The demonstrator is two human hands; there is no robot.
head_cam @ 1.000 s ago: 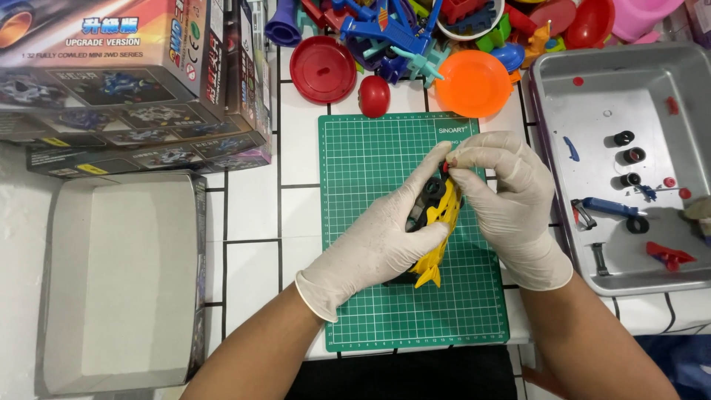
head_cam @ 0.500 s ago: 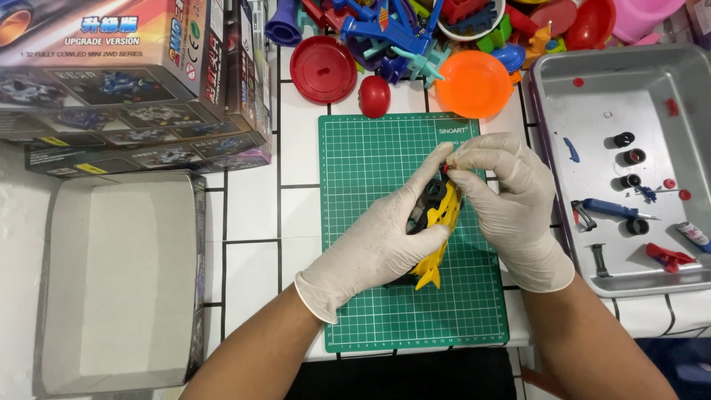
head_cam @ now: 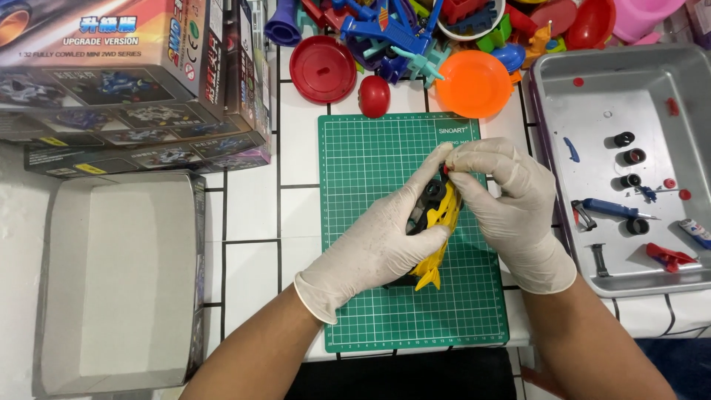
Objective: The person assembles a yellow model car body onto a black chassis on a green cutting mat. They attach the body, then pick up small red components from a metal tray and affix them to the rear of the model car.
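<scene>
— Surface?
— Tabletop (head_cam: 252,215), white square tiles with dark grout lines, evenly lit, no hard shadows.

— Left side?
— Empty grey cardboard box tray (head_cam: 118,274) lying open; above it, stacked printed model-kit boxes (head_cam: 133,81).

— Top edge?
— Heap of coloured plastic toys (head_cam: 415,37), a red round lid (head_cam: 323,69), an orange plate (head_cam: 474,83).

— Right side?
— Metal tray (head_cam: 592,111), grey, with small black wheels (head_cam: 624,139), a blue-handled screwdriver (head_cam: 611,208), red bits.

— Centre?
— Green cutting mat (head_cam: 370,163), gridded.

— Walls, floor, windows?
— Outside the view; only a dark strip below the tabletop's near edge.
</scene>
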